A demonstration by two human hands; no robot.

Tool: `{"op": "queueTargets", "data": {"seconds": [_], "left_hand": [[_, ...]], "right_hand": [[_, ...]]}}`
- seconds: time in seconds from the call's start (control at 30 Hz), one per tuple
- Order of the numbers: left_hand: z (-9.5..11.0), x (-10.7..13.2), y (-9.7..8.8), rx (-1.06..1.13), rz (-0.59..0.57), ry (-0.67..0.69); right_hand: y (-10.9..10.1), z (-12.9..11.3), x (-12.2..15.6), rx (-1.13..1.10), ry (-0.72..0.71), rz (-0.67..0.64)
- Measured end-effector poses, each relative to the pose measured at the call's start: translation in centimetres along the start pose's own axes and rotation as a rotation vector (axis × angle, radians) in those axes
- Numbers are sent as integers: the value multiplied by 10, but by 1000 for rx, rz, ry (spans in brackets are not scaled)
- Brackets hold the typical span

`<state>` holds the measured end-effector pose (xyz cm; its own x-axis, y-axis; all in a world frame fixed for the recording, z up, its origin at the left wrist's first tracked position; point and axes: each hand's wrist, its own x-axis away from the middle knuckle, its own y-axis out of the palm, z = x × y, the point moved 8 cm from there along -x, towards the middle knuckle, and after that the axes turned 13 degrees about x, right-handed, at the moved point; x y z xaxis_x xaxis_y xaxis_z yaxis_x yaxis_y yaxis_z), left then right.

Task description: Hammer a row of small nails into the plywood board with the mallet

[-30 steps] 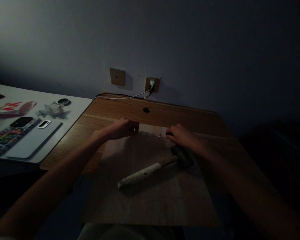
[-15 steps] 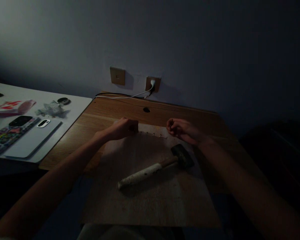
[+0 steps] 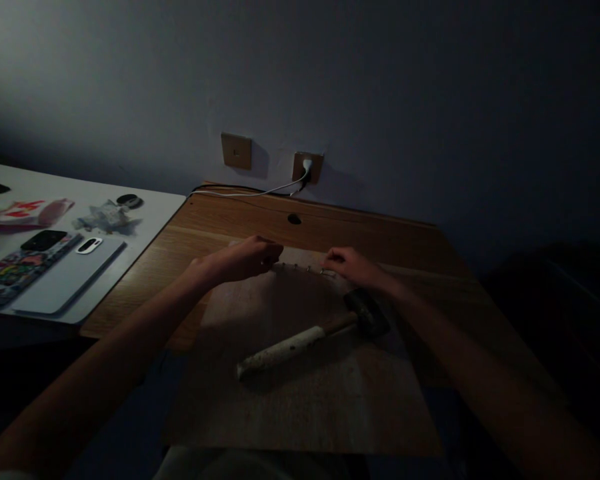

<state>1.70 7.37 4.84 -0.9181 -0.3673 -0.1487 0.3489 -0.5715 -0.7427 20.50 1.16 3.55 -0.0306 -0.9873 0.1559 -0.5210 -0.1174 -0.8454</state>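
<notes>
A row of several small nails [image 3: 309, 269] stands up near the far edge of a wooden board [image 3: 300, 413]. Along them runs a thin pale line; whether it is thread or wire I cannot tell. At the row's left end is my left hand [image 3: 253, 258], fingers curled closed, with what they hold hidden. My right hand [image 3: 353, 265] is pinched at the right end of the row, just beside the last nail, and anything in the pinch is too small to name. Between me and the nails a hammer [image 3: 285, 350] lies on the board, its dark head to the right.
Beneath the board is a wooden desk [image 3: 240, 217] with a cable hole. A white table [image 3: 155, 210] adjoins at left, bearing two phones [image 3: 73, 277], a red-and-white packet [image 3: 27, 212] and crumpled plastic [image 3: 111, 217]. Cables run to a wall socket [image 3: 309, 167].
My right hand has come left and slightly down to the right end of the nail row, its fingers now pinched there. My left hand has shifted only slightly. The hammer stays put.
</notes>
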Motion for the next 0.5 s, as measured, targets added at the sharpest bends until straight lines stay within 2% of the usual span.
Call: {"op": "queueTargets", "data": {"seconds": [0.13, 0.33, 0.4, 0.5], "left_hand": [[6, -1, 0, -21, 7, 16], [6, -3, -9, 89, 133, 27], [-1, -4, -14, 254, 217, -24], [-19, -2, -14, 759, 339, -120]], "right_hand": [[6, -2, 4, 341, -25, 57], [14, -16, 9, 630, -106, -4], [14, -20, 11, 680, -132, -22], [13, -21, 13, 714, -148, -34]]}}
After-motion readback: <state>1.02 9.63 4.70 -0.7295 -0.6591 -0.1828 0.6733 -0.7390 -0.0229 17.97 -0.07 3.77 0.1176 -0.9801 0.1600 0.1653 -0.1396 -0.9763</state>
